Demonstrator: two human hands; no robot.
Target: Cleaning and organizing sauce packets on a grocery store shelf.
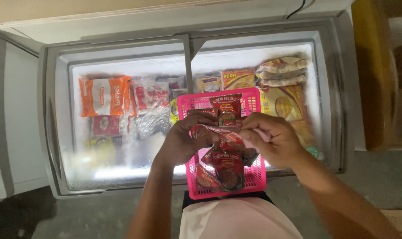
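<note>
Pink basket (254, 177) over chest freezer (46, 132)

Both forearms cut off by bottom edge; elbows out of view. Red sauce pouch (218, 132) mostly covered by left hand (185, 139) and right hand (272, 137), motion-blurred, outline unclear. Pink basket (254, 177) floor buried under more red pouches (225, 166); count unreadable. Left wall of basket behind left wrist. Chest freezer (55, 132) left lid cut by frame edge. Clear bags (150, 121) in freezer frosted and washed out by glare, contents indistinguishable. Lower-left freezer floor blown out white. Yellow object (365, 66) at right in shadow, kind unclear.
</note>
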